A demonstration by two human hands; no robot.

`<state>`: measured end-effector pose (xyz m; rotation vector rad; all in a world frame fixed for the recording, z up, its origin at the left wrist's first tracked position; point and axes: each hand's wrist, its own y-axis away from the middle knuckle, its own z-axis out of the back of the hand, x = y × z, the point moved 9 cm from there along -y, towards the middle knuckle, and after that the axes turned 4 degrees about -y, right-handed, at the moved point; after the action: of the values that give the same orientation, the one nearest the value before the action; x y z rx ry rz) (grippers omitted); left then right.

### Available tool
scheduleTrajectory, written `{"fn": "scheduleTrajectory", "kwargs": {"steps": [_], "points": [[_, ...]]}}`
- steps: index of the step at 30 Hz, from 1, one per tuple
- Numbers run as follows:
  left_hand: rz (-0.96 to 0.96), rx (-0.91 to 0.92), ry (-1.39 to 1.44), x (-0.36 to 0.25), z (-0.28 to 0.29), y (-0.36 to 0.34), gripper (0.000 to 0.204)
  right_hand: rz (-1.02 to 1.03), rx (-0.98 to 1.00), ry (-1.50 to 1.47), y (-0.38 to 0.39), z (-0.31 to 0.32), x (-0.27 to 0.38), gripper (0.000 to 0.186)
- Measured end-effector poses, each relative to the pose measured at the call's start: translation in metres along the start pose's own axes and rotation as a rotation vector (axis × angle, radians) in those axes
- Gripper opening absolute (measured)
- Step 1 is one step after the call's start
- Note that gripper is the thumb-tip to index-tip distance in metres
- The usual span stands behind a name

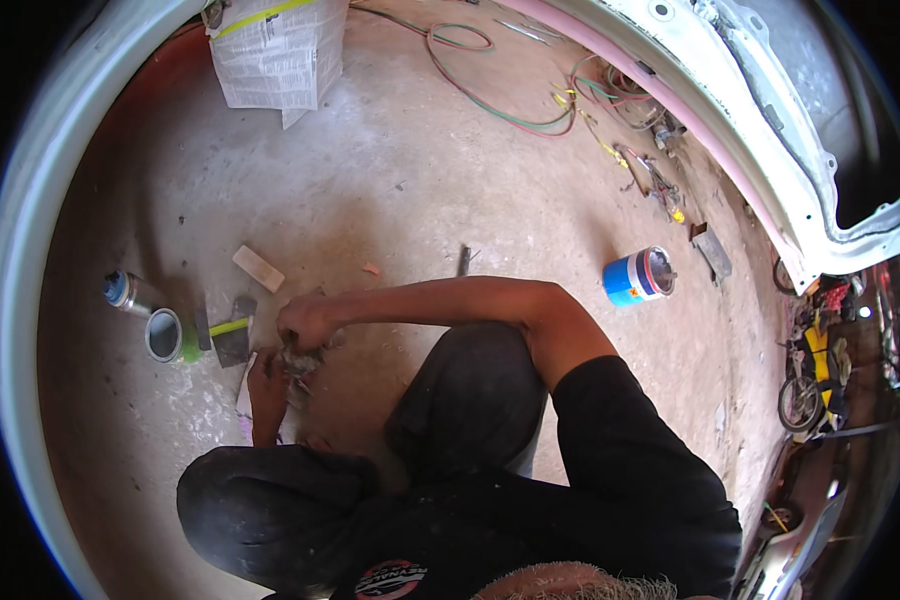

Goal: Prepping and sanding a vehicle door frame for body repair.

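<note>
My right hand (305,325) reaches across to the lower left, fingers closed on a crumpled grey, dirty rag-like bundle (300,365). My left hand (267,385) is just below it, fingers curled against the bundle; what exactly it grips is hard to make out. A white sheet (245,400) lies beside the left hand. Close by on the floor are a dark flat board with a yellow-green strip (232,345), a light rectangular block (258,268), a grey-topped tin (163,336) and a metal can with a blue cap (128,292).
A blue-and-white can (638,277) stands to the right. A paper-covered panel (275,60), coiled hoses (460,40), assorted tools (655,195) and a metal piece (710,250) lie farther out. A white vehicle body part (790,200) arches overhead; motorbikes (810,370) stand at far right.
</note>
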<state>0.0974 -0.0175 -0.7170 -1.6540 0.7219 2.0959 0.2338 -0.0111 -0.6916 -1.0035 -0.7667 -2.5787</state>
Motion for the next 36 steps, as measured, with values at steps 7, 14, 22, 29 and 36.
{"fn": "scheduleTrajectory", "kwargs": {"steps": [7, 14, 22, 29, 36], "points": [[-0.297, -0.057, -0.532, -0.021, 0.005, 0.005, 0.021, 0.087, -0.037, 0.069, 0.001, 0.001, 0.015, 0.031], [-0.231, -0.078, -0.572, -0.018, 0.002, 0.011, 0.023, 0.134, -0.057, 0.008, 0.008, 0.002, 0.022, 0.032], [-0.124, -0.155, -0.497, -0.011, 0.008, 0.004, 0.019, 0.153, -0.071, 0.035, 0.011, 0.013, 0.023, 0.034], [0.010, -0.093, -0.092, 0.003, 0.012, 0.008, 0.017, 0.145, -0.074, -0.001, 0.020, 0.026, 0.029, 0.035], [0.171, -0.052, -0.228, 0.035, 0.018, 0.010, 0.023, 0.041, 0.044, 0.066, 0.019, 0.009, 0.020, 0.036]]}}
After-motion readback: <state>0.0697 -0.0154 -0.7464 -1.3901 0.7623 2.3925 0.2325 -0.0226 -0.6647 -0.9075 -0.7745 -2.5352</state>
